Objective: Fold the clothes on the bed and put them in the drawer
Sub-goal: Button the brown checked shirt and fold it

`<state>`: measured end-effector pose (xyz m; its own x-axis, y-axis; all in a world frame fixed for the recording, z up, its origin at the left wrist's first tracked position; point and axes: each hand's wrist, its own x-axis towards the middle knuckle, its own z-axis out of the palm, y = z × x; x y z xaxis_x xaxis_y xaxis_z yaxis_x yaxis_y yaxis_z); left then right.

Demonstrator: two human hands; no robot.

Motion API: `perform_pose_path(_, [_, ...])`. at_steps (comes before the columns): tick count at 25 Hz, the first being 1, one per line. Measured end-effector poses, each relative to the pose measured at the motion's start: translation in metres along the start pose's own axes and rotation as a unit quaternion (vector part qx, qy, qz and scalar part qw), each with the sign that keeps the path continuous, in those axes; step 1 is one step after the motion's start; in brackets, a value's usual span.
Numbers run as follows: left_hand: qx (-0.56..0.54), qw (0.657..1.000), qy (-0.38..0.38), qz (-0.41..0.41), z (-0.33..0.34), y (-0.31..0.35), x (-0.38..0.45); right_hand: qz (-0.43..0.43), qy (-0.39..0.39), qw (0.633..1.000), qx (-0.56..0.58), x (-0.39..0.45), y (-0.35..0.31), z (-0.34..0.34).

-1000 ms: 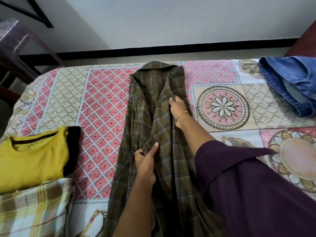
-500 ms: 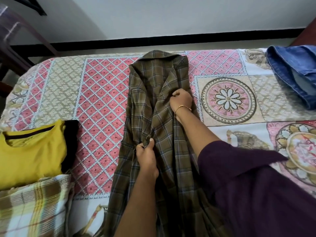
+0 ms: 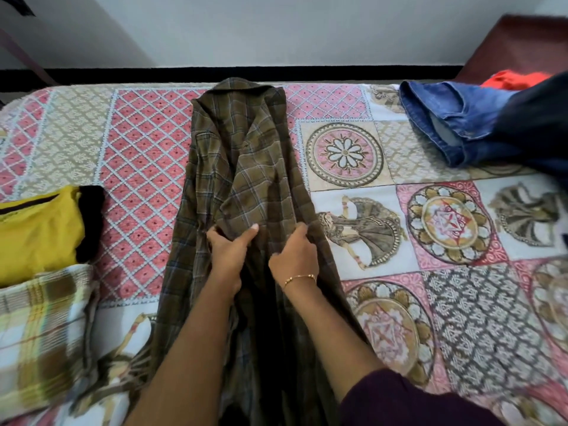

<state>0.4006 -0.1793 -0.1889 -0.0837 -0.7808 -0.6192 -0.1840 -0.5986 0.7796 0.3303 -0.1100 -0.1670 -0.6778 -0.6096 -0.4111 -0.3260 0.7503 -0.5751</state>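
- Olive-brown plaid shirt lies lengthwise on the patterned bedspread, collar toward the far edge, its sides folded inward.
- Left hand: fingers curled into a fold of the shirt at mid-length, thumb extended over the cloth; forearm reaches in from the lower edge.
- Right hand: fingers curled around the shirt's right-hand folded edge, just beside the left hand; a thin bracelet circles the wrist, a dark purple sleeve covers the upper arm.
- Yellow garment, folded, lies at left, touching a checked cloth.
- Blue jeans lie at far right, with an orange cloth beyond them.
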Motion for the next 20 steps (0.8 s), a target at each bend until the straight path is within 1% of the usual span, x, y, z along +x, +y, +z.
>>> perform_pose_path(2, [0.124,0.991,0.024,0.043,0.0,-0.021,-0.02,0.031,-0.004,0.999,0.011,-0.017,0.01,-0.003])
perform_pose_path(3, [0.159,0.986,0.022,0.045,-0.003,-0.028,-0.027,0.051,-0.013,0.998,0.031,-0.022,0.011,-0.004])
perform_pose_path(4, [0.166,0.985,0.016,0.039,-0.006,-0.033,-0.034,0.061,-0.023,0.995,0.07,-0.025,0.012,-0.005])
perform_pose_path(5, [0.155,0.987,0.018,0.036,-0.011,-0.034,-0.04,0.073,-0.039,0.987,0.137,-0.028,0.013,-0.008])
perform_pose_path(7, [0.129,0.989,0.056,0.05,-0.021,-0.028,-0.049,0.109,-0.083,0.952,0.275,-0.035,0.016,-0.012])
perform_pose_path(8, [0.128,0.987,0.071,0.06,-0.025,-0.023,-0.054,0.122,-0.091,0.942,0.298,-0.038,0.022,-0.012])
perform_pose_path(9, [0.132,0.987,0.072,0.062,-0.028,-0.021,-0.057,0.13,-0.087,0.951,0.266,-0.041,0.026,-0.013])
perform_pose_path(10, [0.144,0.986,0.064,0.052,-0.031,-0.02,-0.061,0.126,-0.071,0.967,0.209,-0.043,0.033,-0.012])
perform_pose_path(11, [0.166,0.984,0.056,0.035,-0.033,-0.022,-0.064,0.116,-0.049,0.979,0.16,-0.047,0.041,-0.008])
perform_pose_path(12, [0.185,0.982,0.042,0.018,-0.035,-0.025,-0.068,0.106,-0.035,0.984,0.137,-0.054,0.046,-0.005])
perform_pose_path(13, [0.179,0.983,0.034,-0.005,-0.037,-0.031,-0.069,0.097,-0.024,0.986,0.135,-0.061,0.051,-0.003])
perform_pose_path(16, [0.094,0.994,0.015,-0.062,-0.039,-0.045,-0.088,0.094,-0.006,0.986,0.138,-0.075,0.06,0.004])
perform_pose_path(17, [0.098,0.993,-0.012,-0.071,-0.04,-0.049,-0.094,0.109,-0.018,0.982,0.153,-0.078,0.061,0.003])
perform_pose_path(18, [0.125,0.988,-0.046,-0.074,-0.041,-0.054,-0.099,0.126,-0.043,0.977,0.168,-0.079,0.063,0.001])
perform_pose_path(19, [0.15,0.983,-0.084,-0.071,-0.041,-0.061,-0.103,0.14,-0.081,0.972,0.168,-0.081,0.065,-0.001])
perform_pose_path(20, [0.163,0.979,-0.107,-0.066,-0.041,-0.068,-0.108,0.149,-0.124,0.971,0.138,-0.083,0.067,-0.003])
